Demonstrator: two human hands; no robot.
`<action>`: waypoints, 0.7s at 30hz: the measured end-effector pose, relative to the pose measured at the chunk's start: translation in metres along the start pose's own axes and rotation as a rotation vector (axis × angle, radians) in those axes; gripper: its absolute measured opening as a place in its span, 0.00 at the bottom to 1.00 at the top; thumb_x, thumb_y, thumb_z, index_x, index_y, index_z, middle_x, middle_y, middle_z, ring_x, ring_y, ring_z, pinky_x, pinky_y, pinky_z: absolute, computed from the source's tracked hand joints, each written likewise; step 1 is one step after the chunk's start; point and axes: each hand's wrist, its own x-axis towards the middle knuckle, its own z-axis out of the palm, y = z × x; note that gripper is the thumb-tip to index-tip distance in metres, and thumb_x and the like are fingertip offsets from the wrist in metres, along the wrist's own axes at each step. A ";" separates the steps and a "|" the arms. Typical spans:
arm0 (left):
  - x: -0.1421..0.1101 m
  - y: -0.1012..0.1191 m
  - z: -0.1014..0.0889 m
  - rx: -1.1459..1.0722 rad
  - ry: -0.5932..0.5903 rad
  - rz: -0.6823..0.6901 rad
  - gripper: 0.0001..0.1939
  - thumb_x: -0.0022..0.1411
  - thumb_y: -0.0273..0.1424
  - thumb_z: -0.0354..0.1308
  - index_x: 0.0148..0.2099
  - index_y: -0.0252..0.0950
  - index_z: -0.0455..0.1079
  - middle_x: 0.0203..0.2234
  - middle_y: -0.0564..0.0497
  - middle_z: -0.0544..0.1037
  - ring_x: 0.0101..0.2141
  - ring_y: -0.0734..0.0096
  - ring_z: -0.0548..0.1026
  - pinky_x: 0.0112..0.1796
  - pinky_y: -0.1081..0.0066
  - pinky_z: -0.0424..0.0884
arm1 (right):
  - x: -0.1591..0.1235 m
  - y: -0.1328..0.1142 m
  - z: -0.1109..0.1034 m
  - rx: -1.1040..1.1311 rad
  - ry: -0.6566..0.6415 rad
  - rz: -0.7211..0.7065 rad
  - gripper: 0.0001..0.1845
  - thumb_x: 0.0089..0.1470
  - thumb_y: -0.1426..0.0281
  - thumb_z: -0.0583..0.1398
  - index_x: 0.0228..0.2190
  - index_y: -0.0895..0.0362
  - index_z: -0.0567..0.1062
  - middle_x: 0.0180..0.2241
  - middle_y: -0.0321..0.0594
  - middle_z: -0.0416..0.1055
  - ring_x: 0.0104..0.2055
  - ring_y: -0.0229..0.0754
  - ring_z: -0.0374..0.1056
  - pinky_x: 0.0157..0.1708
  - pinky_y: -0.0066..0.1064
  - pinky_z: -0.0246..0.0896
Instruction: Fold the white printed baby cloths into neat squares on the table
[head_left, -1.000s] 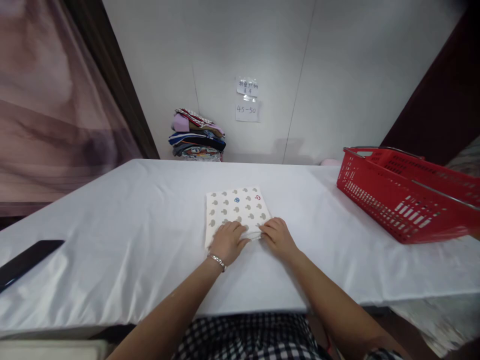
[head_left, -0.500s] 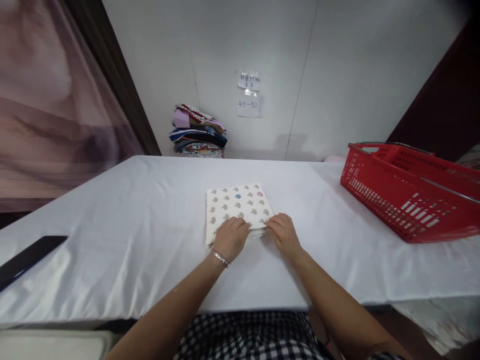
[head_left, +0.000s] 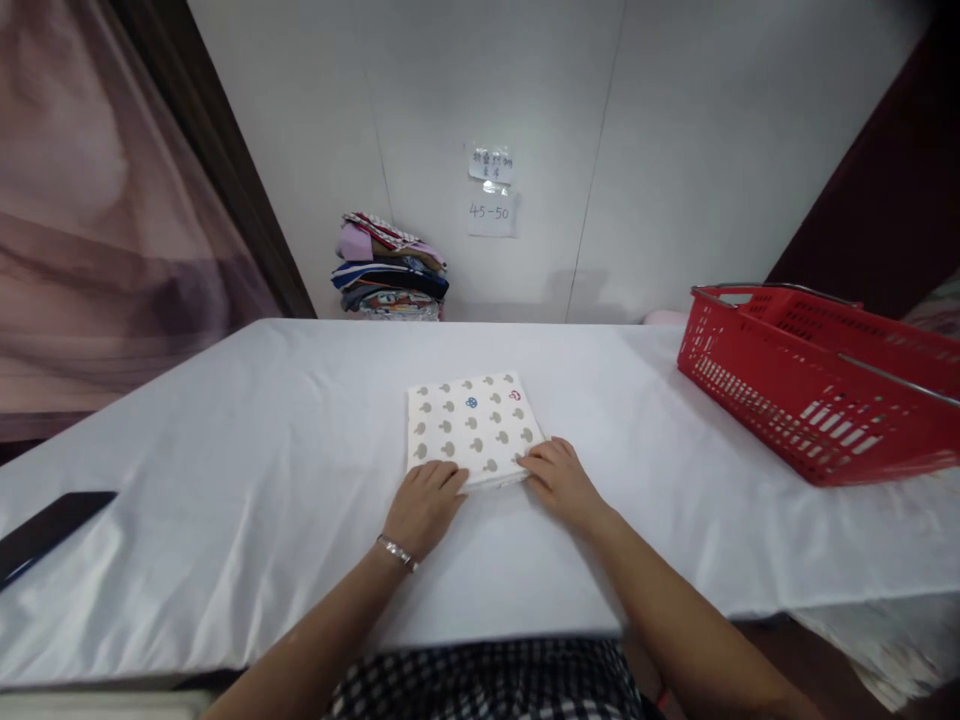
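A folded white cloth (head_left: 472, 425) with grey mushroom prints lies flat in the middle of the white-covered table. One print is blue and another, near the far right corner, is red. My left hand (head_left: 427, 505) pinches the near edge toward the left corner, its fingers on top and the thumb at the edge. At the near right corner, my right hand (head_left: 562, 483) holds the edge between thumb and fingers. A silver bracelet (head_left: 397, 552) circles my left wrist. The cloth's underside layers are mostly hidden.
To the right stands a red plastic basket (head_left: 795, 390) with metal handles. A stack of folded clothes (head_left: 391, 275) rises behind the table's far edge, by the wall. A dark flat object (head_left: 56, 530) lies at the left, and handwritten paper signs (head_left: 491, 212) hang on the wall.
My left hand has slid left along the near edge to the cloth's left corner. That edge, slightly lifted before, now lies flatter. The right hand stays near its corner.
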 end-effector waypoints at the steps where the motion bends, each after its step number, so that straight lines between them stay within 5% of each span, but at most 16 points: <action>1: -0.005 -0.006 -0.001 0.011 0.013 0.008 0.11 0.60 0.28 0.51 0.46 0.39 0.67 0.38 0.48 0.73 0.40 0.63 0.68 0.40 0.63 0.63 | 0.000 -0.001 0.001 -0.014 0.004 -0.001 0.16 0.51 0.78 0.53 0.41 0.53 0.71 0.35 0.40 0.66 0.40 0.40 0.60 0.51 0.41 0.47; 7: -0.018 -0.021 -0.007 -0.008 0.034 -0.012 0.12 0.60 0.29 0.50 0.46 0.42 0.69 0.36 0.49 0.75 0.38 0.65 0.70 0.39 0.63 0.64 | 0.002 -0.004 0.012 -0.073 0.057 -0.055 0.19 0.50 0.82 0.51 0.38 0.52 0.73 0.33 0.38 0.66 0.37 0.39 0.60 0.51 0.44 0.46; 13: 0.026 -0.005 -0.017 -0.131 0.022 -0.111 0.14 0.61 0.40 0.48 0.38 0.40 0.72 0.38 0.49 0.75 0.39 0.65 0.71 0.42 0.61 0.65 | 0.005 -0.008 0.013 0.003 0.059 -0.009 0.19 0.45 0.82 0.53 0.36 0.53 0.74 0.32 0.39 0.66 0.37 0.40 0.61 0.46 0.40 0.52; 17: 0.058 0.008 0.006 -0.118 -0.009 -0.114 0.20 0.61 0.42 0.47 0.52 0.38 0.65 0.54 0.44 0.65 0.54 0.59 0.60 0.51 0.55 0.57 | 0.004 0.001 0.013 0.205 0.163 0.046 0.18 0.45 0.79 0.54 0.37 0.53 0.74 0.34 0.40 0.69 0.39 0.41 0.63 0.44 0.38 0.57; 21: 0.063 0.009 0.035 -0.123 -0.197 -0.181 0.23 0.63 0.43 0.42 0.56 0.39 0.61 0.57 0.44 0.61 0.58 0.56 0.55 0.53 0.50 0.52 | -0.001 0.022 0.019 0.403 0.394 0.351 0.12 0.49 0.71 0.55 0.36 0.53 0.74 0.38 0.42 0.71 0.40 0.42 0.65 0.37 0.35 0.62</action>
